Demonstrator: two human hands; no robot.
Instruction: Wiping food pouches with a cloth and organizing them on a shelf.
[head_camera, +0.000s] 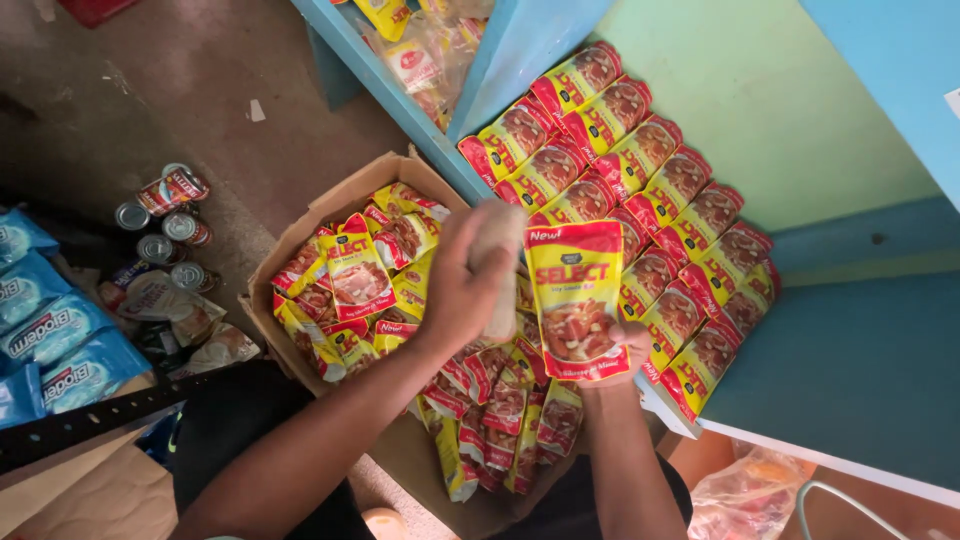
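Observation:
My right hand (628, 348) holds up a red and yellow food pouch (575, 295) by its lower edge, front facing me. My left hand (462, 280) grips a pale cloth or sponge (503, 262) pressed against the pouch's left side. Below both hands sits an open cardboard box (330, 205) filled with several more pouches of the same kind (355, 270). To the right, two rows of matching pouches (640, 160) stand packed on a blue shelf (850, 370).
Several tins (172, 190) lie on the concrete floor at left, beside blue packets (60, 335). A blue shelf divider (520, 45) rises above the box. A clear plastic bag (745, 495) lies at the bottom right under the shelf.

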